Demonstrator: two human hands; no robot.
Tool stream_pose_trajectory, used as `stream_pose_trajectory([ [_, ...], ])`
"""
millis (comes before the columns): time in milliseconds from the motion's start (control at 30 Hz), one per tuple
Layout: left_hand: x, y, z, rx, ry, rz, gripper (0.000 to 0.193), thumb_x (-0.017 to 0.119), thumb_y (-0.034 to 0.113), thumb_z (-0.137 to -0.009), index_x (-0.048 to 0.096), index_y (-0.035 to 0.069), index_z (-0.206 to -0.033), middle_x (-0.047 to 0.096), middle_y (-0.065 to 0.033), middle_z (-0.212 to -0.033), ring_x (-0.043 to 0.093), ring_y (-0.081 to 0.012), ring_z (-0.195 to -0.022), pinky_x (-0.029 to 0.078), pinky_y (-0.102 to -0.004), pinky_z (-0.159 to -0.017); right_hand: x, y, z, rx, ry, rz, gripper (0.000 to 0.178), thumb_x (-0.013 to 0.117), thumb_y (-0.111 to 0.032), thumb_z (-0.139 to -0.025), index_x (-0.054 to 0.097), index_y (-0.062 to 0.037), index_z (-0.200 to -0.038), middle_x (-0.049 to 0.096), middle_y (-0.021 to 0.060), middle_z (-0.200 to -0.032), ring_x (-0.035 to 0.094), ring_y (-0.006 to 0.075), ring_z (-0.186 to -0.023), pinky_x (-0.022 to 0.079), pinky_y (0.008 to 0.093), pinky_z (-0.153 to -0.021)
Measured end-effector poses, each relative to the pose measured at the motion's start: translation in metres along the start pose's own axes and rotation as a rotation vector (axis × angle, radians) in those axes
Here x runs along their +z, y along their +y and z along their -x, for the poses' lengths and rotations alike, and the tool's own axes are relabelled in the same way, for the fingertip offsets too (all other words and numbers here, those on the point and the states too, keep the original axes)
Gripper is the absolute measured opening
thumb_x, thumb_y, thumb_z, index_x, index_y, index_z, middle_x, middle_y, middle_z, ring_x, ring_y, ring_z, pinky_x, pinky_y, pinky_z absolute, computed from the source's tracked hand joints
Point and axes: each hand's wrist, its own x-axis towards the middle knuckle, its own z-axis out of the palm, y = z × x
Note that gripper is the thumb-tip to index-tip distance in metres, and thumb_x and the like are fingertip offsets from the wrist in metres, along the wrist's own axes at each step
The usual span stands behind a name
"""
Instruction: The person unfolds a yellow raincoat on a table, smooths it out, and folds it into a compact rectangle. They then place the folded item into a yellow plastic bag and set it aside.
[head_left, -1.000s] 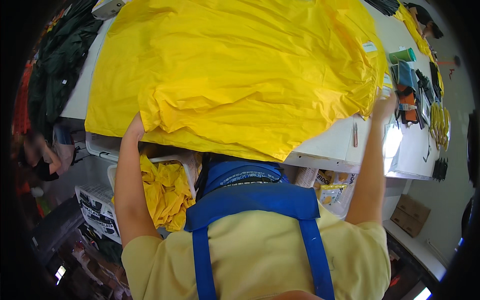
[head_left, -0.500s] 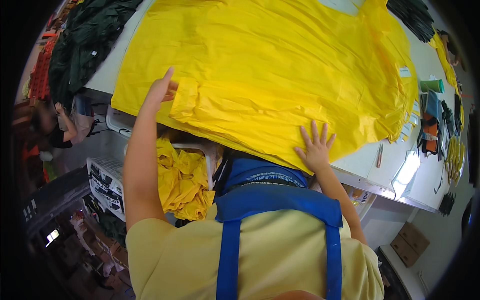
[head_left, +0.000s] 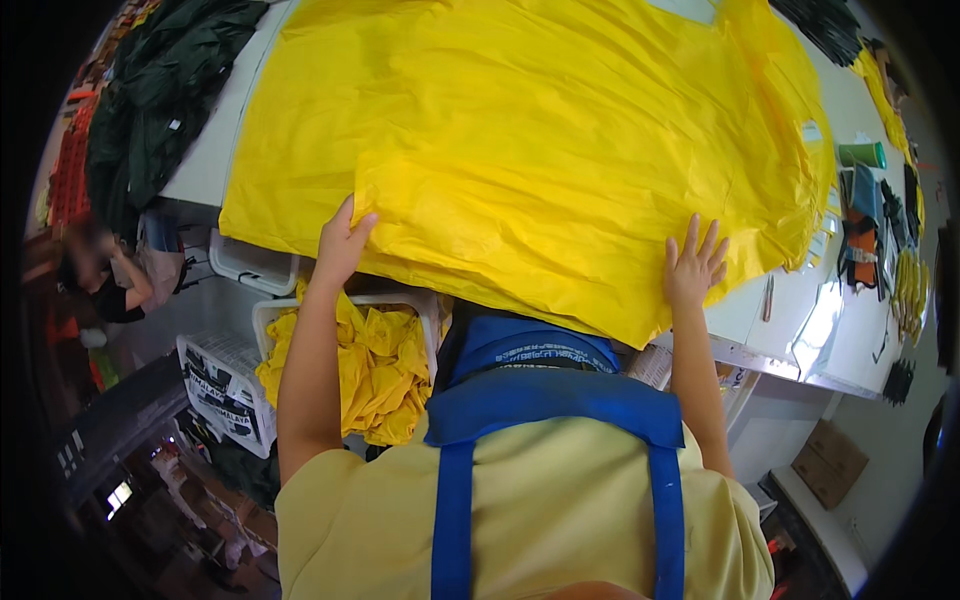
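A large yellow garment (head_left: 540, 130) of thin, creased, shiny material covers most of the worktable in front of me. On its near side lies a long folded section, perhaps a sleeve. At this section's left end, my left hand (head_left: 343, 245) pinches the edge between thumb and fingers; some fingertips are hidden by the material. My right hand (head_left: 690, 270) rests with fingers spread near the garment's right front edge, palm down, holding nothing.
Below the table's front edge stands a white basket (head_left: 262, 325) filled with crumpled yellow material (head_left: 375, 365). Dark green garments (head_left: 150, 110) hang over the far left. A green roll (head_left: 862, 155) and scissors-like tool (head_left: 767, 298) lie right on the table (head_left: 735, 315). Another person (head_left: 115, 280) sits at left.
My left hand has come down and nearer, from pointing fingers to the fold's end. My right hand has slid right and slightly away. The garment's near edge looks flatter and shifted.
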Motion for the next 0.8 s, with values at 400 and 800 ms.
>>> stream_pose_trajectory([
  [400,-0.037,-0.106,0.009,-0.599,0.915,0.138,0.048,0.070,0.017,-0.081,0.051,0.003,-0.124,0.062,-0.0127,-0.097,0.061,-0.0300,-0.085,0.051,-0.0377,-0.074,-0.023,0.064,0.077,-0.280,0.141,-0.530,0.062,0.062,-0.013,-0.076,0.041,-0.0151,-0.134,0.039,0.0135,-0.141,0.032,0.0383,-0.132,0.022,0.0499,-0.109],
  [800,-0.098,-0.163,0.042,-0.510,0.758,1.144,0.037,0.058,-0.010,-0.076,0.051,0.004,-0.109,0.058,-0.0112,-0.102,0.061,-0.0236,-0.086,0.051,-0.0309,-0.059,-0.053,0.051,0.116,-0.563,-0.247,-0.389,0.041,0.058,-0.003,-0.067,0.062,-0.0161,-0.105,0.061,0.0060,-0.111,0.048,0.0252,-0.121,0.019,0.0501,-0.112],
])
